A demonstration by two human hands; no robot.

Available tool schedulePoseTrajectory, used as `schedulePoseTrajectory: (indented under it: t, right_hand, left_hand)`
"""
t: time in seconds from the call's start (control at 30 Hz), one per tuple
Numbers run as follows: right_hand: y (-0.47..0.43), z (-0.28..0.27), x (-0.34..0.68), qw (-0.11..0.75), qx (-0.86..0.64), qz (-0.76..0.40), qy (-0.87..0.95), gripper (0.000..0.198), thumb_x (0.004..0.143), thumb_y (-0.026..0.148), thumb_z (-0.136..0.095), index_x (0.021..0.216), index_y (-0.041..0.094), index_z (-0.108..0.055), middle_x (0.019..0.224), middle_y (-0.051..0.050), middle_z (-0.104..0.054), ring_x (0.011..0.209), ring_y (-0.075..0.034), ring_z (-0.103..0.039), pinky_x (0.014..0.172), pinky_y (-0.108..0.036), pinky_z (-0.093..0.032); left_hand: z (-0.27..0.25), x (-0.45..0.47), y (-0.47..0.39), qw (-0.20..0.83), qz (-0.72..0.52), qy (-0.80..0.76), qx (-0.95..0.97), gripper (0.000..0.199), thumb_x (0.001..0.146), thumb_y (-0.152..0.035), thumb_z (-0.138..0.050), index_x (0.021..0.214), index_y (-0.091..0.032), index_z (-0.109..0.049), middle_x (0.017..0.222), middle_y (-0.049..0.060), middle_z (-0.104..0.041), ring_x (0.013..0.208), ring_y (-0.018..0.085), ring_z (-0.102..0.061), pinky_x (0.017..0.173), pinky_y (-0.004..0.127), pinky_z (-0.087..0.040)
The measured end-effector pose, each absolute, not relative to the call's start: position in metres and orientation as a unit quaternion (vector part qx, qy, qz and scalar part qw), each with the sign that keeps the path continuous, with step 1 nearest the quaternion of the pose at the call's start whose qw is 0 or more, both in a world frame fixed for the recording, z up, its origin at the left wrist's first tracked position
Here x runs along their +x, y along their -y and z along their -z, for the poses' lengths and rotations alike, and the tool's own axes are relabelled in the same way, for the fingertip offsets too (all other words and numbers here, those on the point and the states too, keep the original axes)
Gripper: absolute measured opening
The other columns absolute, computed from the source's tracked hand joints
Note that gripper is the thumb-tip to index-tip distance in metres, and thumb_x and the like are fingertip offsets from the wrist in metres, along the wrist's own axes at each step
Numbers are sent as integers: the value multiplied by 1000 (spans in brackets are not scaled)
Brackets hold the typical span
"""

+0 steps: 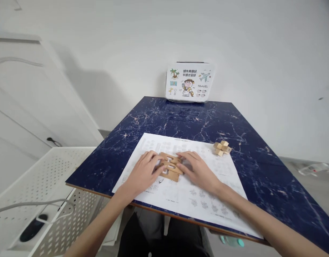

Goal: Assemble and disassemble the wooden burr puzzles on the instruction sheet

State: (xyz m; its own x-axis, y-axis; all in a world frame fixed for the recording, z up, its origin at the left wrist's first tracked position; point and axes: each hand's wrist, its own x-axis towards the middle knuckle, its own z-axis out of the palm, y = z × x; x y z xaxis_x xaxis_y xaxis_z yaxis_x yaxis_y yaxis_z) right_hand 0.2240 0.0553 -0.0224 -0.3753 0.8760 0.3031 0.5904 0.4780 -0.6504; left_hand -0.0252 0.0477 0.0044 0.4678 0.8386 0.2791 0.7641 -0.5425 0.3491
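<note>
Several flat wooden puzzle pieces [171, 175] with slots cut in them lie close together on a white printed sheet [180, 194]. My left hand [144, 170] grips their left ends between thumb and fingers. At the right ends, my right hand [198, 171] pinches them the same way. The fingertips cover the ends, so how the pieces fit together there cannot be made out. On the sheet's right edge sits an interlocked wooden burr puzzle [222, 148], apart from both hands.
The sheet lies on a dark blue marbled table [180, 119]. A white case [190, 81] with cartoon prints stands against the wall at the back. To the left is a white perforated cart [81, 210] holding a black mouse-like object [33, 228] and a cable.
</note>
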Motion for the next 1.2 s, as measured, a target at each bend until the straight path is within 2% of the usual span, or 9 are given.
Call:
schedulePoseTrajectory:
  t: [0.23, 0.37, 0.57, 0.73, 0.8, 0.93, 1.0, 1.1, 1.2]
  right_hand:
    - [-83, 17, 220, 240, -476, -250, 808, 11, 99, 30, -64, 102, 20, -70, 100, -8, -72, 100, -27, -64, 91, -40, -49]
    - [-82, 16, 220, 241, -473, -243, 812, 19, 103, 31, -58, 89, 20, -65, 92, -7, -70, 94, -26, -62, 87, -38, -46]
    - [-77, 20, 222, 284, -483, -208, 802, 22, 107, 31, -52, 92, 21, -64, 94, -7, -70, 95, -27, -62, 85, -38, -46]
    - [-77, 29, 223, 305, -497, -125, 803, 12, 105, 30, -57, 106, 20, -64, 103, -11, -68, 99, -31, -63, 90, -45, -49]
    - [-74, 28, 223, 336, -495, -93, 796, 17, 103, 30, -59, 116, 19, -62, 112, -14, -65, 104, -32, -62, 91, -46, -51]
    - [-63, 14, 220, 398, -432, -86, 805, 12, 105, 30, -57, 112, 21, -59, 110, -13, -64, 104, -30, -62, 90, -44, -52]
    - [-56, 8, 217, 372, -375, -124, 840, 11, 104, 33, -61, 106, 23, -58, 104, -9, -65, 99, -28, -62, 87, -43, -52]
    - [-48, 6, 211, 305, -314, -151, 886, 26, 98, 40, -71, 110, 23, -56, 109, -10, -64, 103, -30, -61, 87, -44, -53]
    - [-45, 8, 206, 267, -304, -150, 902, 23, 99, 35, -70, 108, 23, -53, 106, -10, -62, 101, -30, -61, 85, -44, -54]
  left_hand:
    - [4, -30, -53, 153, -227, -458, 846, 11, 101, -31, -63, 107, -22, -59, 114, 7, -63, 111, 28, -59, 102, 47, -46]
    - [4, -31, -51, 193, -251, -464, 827, 13, 98, -28, -66, 104, -22, -56, 110, 5, -62, 107, 26, -60, 100, 44, -47]
    - [1, -30, -46, 235, -265, -503, 789, 13, 96, -27, -67, 104, -23, -57, 97, 2, -66, 96, 24, -64, 90, 39, -50]
    - [2, -31, -47, 204, -275, -510, 789, 8, 100, -25, -59, 108, -23, -62, 101, 3, -69, 95, 24, -65, 89, 38, -51]
    - [2, -32, -47, 188, -274, -509, 794, 7, 101, -25, -57, 103, -23, -64, 102, 4, -69, 95, 24, -65, 87, 38, -50]
    - [-1, -34, -45, 178, -315, -545, 756, 13, 104, -29, -52, 96, -23, -59, 88, 1, -68, 77, 20, -65, 73, 32, -48]
    - [-4, -35, -43, 202, -356, -556, 724, 13, 106, -32, -50, 99, -23, -56, 85, -1, -69, 68, 17, -64, 65, 28, -47]
    - [-7, -34, -41, 228, -411, -539, 698, 12, 108, -34, -49, 105, -23, -54, 90, -2, -73, 65, 13, -66, 58, 24, -46]
    - [-9, -33, -41, 224, -422, -528, 702, 14, 108, -34, -49, 114, -24, -57, 96, -1, -76, 68, 13, -69, 55, 22, -45]
